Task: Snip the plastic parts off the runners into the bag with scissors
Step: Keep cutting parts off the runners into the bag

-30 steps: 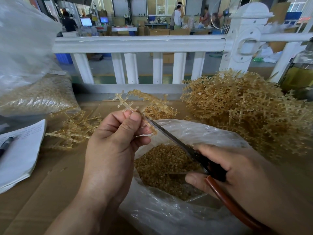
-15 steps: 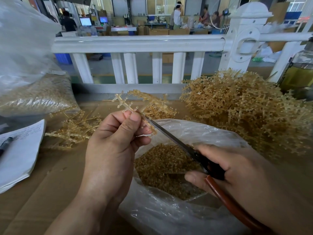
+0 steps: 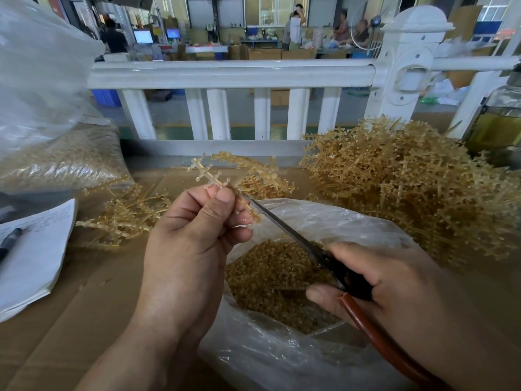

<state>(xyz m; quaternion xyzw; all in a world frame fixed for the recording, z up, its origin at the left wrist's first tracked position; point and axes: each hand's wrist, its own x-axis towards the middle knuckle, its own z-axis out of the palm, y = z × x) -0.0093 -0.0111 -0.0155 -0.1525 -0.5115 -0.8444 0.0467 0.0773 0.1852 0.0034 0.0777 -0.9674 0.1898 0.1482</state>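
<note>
Just over the open mouth of the clear plastic bag (image 3: 352, 221), in the gap between the two hands, the cutting is under way. The left hand (image 3: 191, 235) is raised with its back toward the person. Its thumb and forefinger pinch a thin amber runner (image 3: 210, 176), whose far end sticks up past the fingertips with little parts on its side stubs. The right hand (image 3: 394, 280), lower and nearer, is wrapped round the dark handles of the scissors (image 3: 284, 224). The blades slant up and away to meet the runner just under the left thumb. They look drawn nearly together, but the tip is lost among the parts, so I cannot tell whether it is mid-bite. Under both hands the bag holds a heap of snipped parts (image 3: 270, 269).

I'd judge this the middle of one runner, since there are parts on the end above the fingers. The next move calls for the left hand to feed or turn the runner so another stub sits between the blades. That should happen over the bag's mouth, so the cut piece drops in and not onto the cardboard (image 3: 84, 306).

Beyond the right hand rises a big pile of runners (image 3: 408, 187). Beyond the left hand lies a smaller scatter of runners (image 3: 124, 215), and out to its left a notepad (image 3: 33, 249) with a pen (image 3: 10, 239).
</note>
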